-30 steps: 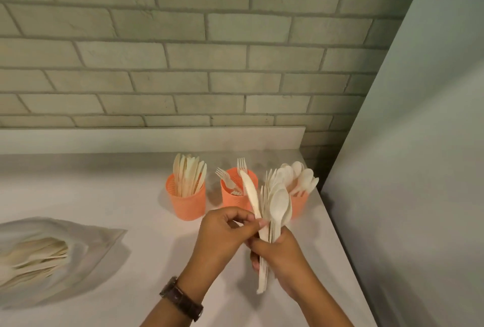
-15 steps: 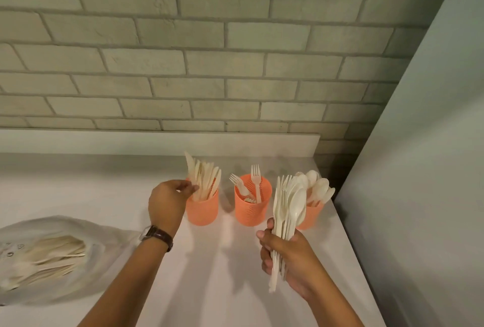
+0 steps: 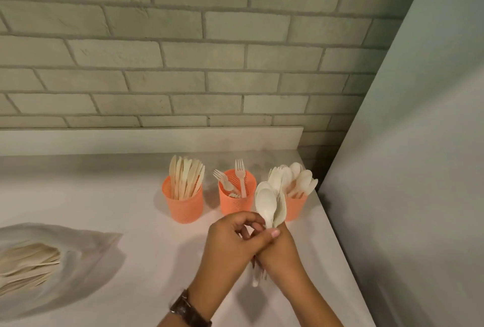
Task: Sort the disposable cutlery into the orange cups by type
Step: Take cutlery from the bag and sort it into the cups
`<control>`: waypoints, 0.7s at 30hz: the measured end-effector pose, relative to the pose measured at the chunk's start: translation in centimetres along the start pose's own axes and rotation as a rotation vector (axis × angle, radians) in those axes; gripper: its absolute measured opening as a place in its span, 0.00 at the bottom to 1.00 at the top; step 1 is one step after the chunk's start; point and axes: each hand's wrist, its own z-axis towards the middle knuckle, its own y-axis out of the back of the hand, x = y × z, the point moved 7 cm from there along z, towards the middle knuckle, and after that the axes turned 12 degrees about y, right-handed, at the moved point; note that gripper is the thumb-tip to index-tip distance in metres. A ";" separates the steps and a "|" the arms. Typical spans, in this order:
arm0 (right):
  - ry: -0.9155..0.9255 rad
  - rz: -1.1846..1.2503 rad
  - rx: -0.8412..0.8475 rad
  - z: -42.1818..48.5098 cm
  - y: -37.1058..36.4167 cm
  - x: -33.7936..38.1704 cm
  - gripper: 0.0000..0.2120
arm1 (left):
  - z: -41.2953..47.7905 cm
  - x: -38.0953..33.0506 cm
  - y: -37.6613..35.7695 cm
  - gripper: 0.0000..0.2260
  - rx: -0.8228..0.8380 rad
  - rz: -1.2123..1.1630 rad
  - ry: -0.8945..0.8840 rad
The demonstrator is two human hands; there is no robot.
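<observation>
Three orange cups stand in a row at the back right of the counter. The left cup [image 3: 184, 206] holds several knives, the middle cup [image 3: 234, 203] a few forks, the right cup [image 3: 296, 207] several spoons. My right hand [image 3: 281, 253] grips a bundle of white cutlery [image 3: 269, 203], spoon bowls up, in front of the middle and right cups. My left hand [image 3: 233, 240] has come against it, its fingertips pinching the front spoon's neck. The handles' ends poke out below my hands.
A clear plastic bag [image 3: 52, 261] with more cutlery lies at the left on the white counter [image 3: 117, 208]. A brick wall rises behind the cups. A tall grey panel [image 3: 406, 169] closes off the right side, close to the spoon cup.
My left hand put a knife into the left cup, then came back to the bundle and now pinches a spoon. The bundle stayed in my right hand.
</observation>
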 end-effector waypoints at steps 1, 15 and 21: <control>0.010 -0.011 0.000 -0.2 0.0 0.1 0.09 | -0.1 0.2 -0.3 0.09 -0.027 -0.008 0.005; -0.156 0.349 -0.089 -2.0 5.3 -3.3 0.07 | 6.0 -4.3 0.8 0.02 -0.053 -0.482 0.076; -0.206 0.425 -0.191 -2.4 7.9 -4.6 0.09 | 11.5 -3.8 -5.0 0.05 -0.016 -0.230 0.032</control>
